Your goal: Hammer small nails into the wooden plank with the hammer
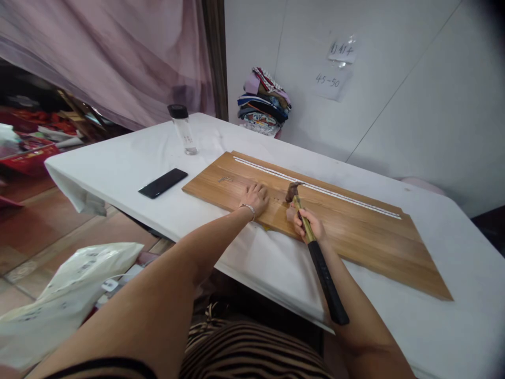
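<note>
A hammer (324,281) with a rusty claw head, a yellow shaft and a black grip is in my right hand (310,223). The fingers wrap round the shaft just below the head. That head is over the brown wooden board (366,239), close to its near edge; whether it touches the wood I cannot tell. My left hand (254,199) lies palm down on the board, left of the hammer, fingers stretched forward. Between the hands are tiny marks or nails (277,199), too small to make out. Several loose nails (225,179) lie farther left on the board.
White strips (315,187) run along the board's far side. On the white-covered table (118,163) are a black phone (163,183) and a clear bottle (183,131) with a black lid. Folded clothes (263,102) are stacked behind, by the wall. A plastic bag (74,289) is at lower left.
</note>
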Available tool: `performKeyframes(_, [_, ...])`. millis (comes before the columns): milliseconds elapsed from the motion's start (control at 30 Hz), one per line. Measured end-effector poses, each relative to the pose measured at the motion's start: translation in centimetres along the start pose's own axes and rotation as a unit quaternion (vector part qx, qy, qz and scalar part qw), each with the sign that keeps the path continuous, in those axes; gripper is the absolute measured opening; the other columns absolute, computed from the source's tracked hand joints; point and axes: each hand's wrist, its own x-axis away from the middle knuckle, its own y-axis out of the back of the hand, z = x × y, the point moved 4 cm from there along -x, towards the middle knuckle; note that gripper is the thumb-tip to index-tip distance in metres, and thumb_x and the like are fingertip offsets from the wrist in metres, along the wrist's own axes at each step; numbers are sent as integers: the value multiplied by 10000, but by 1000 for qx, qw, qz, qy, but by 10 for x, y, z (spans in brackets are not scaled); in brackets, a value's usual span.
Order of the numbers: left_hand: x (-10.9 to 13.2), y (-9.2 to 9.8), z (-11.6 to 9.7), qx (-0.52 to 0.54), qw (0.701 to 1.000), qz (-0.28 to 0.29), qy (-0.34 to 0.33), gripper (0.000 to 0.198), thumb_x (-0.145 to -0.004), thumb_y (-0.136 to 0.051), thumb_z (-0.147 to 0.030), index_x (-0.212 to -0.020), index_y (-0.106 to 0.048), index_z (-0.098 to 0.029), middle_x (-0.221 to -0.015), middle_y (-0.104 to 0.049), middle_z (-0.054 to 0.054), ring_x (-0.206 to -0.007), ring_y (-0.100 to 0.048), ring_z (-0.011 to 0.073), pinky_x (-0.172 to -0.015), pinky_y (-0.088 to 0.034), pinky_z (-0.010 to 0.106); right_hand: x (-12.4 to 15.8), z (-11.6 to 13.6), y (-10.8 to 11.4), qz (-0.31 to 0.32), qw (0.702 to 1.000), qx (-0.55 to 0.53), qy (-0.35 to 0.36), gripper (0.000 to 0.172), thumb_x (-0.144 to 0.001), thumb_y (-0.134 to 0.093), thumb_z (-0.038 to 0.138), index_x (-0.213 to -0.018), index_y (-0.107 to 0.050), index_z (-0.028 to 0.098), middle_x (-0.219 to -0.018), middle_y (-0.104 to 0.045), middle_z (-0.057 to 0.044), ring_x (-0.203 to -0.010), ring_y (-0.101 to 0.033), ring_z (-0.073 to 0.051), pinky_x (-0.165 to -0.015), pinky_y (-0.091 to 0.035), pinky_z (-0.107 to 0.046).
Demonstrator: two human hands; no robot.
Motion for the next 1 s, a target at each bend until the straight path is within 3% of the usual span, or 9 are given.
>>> performKeyframes(1000, [-1,-3,2,-1,1000,-6,-6,370,-1053,-448,-349,-1308,-703,-263,-1491,-639,102,-1430,-494,296,-1187,-365,493,0,1,0,-1,1000,4,-1,389,-814,-744,445,-1098,-600,221,-539,-524,108,-320,-404,-79,-341,-250,-199])
